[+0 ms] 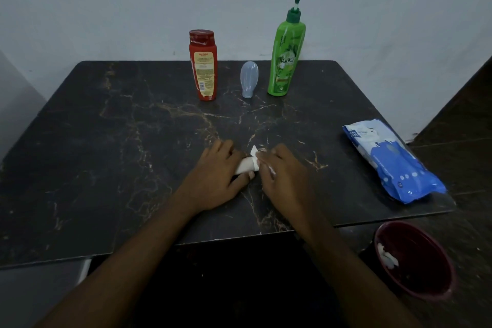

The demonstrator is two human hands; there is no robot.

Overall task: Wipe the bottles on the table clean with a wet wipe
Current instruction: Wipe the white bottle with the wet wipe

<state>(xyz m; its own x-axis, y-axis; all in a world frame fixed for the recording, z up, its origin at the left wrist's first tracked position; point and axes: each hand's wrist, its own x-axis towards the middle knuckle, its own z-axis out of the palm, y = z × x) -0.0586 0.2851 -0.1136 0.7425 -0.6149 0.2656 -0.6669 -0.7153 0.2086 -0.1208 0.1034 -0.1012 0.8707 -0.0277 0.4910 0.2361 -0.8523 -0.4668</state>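
Bottles: four in view on the dark, gold-veined marble-pattern worktop (106,141).

1. Small white bottle (245,165): lies on its side at the near centre of the worktop. No print visible on the exposed part. The left hand (213,176) grips it, fingers curled over its body and thumb underneath at the near side.
2. Red bottle (203,65): upright at the back, left of the other two, with a red flip cap. Its yellow label panel, with a barcode low down, faces the camera; the text is too small to read.
3. Grey-blue tube (248,78): stands cap-down between the red and the green bottles, apart from both. No label seen.
4. Green pump bottle (286,56): upright at the back right, with a dark green pump head. "Vatika" reads in white on the front; the smaller print is not legible.

Wet wipe (254,152): white, bunched in the right hand (285,176), whose fingers are curled round it. A corner sticks up beside the white bottle's end, and the wipe touches that end.

Wipes pack (391,160): blue and white soft pack, lying flat near the worktop's right edge. Its print is too blurred to read.

Bin (420,274): dark red, on the floor below the worktop's near right corner, with crumpled white wipes (387,258) inside.
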